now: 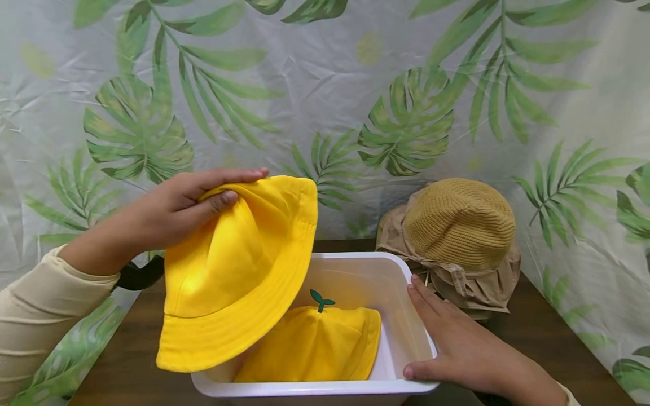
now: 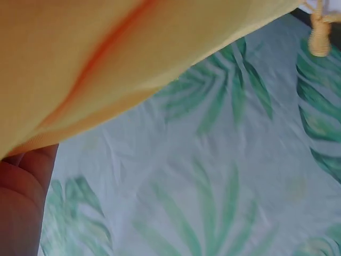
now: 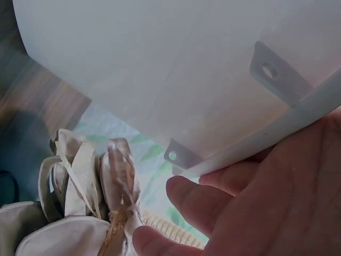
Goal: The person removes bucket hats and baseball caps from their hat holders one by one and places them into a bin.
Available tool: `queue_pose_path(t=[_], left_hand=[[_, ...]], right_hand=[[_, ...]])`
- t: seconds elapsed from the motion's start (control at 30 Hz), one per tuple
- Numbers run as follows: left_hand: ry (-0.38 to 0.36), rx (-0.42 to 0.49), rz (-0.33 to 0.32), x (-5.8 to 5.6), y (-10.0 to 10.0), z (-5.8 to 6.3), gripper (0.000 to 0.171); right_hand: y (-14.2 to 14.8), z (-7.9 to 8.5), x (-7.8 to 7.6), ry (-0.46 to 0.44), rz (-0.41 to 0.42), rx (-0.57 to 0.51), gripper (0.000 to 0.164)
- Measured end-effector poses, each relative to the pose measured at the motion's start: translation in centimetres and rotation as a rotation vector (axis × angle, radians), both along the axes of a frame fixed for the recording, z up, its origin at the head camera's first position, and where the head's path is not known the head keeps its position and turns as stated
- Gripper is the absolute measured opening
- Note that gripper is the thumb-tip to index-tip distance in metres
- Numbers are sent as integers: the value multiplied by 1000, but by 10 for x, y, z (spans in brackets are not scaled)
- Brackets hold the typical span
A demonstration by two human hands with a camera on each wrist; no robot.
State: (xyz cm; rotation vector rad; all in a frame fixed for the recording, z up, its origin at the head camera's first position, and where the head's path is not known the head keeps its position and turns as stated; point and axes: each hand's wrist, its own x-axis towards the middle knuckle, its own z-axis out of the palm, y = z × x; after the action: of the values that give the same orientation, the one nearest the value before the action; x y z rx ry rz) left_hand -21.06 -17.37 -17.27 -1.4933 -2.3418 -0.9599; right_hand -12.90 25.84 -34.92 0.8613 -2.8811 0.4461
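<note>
My left hand (image 1: 188, 206) pinches the crown of a yellow bucket hat (image 1: 238, 270) between thumb and fingers, holding it tilted over the left part of a white plastic bin (image 1: 401, 265). The hat's yellow cloth (image 2: 117, 58) fills the upper left of the left wrist view. A second yellow hat (image 1: 325, 344), with a small green sprout (image 1: 321, 301) on top, lies inside the bin. My right hand (image 1: 459, 344) rests against the bin's right rim, its fingers fairly straight and its thumb at the near corner. Two holed tabs (image 3: 269, 69) show beneath that rim in the right wrist view.
Behind the bin to the right is a stack of hats, with a tan knitted hat (image 1: 459, 225) on a beige one with a bow (image 1: 452, 276). The dark wooden table (image 1: 137, 349) ends at a leaf-printed cloth (image 1: 325, 84).
</note>
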Motion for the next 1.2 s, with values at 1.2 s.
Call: queue_pose_path(t=[1.2], left_hand=[[-222,-339,-525,-26,107,-58,40]], right_hand=[[0,2,0,12,5,38,111]])
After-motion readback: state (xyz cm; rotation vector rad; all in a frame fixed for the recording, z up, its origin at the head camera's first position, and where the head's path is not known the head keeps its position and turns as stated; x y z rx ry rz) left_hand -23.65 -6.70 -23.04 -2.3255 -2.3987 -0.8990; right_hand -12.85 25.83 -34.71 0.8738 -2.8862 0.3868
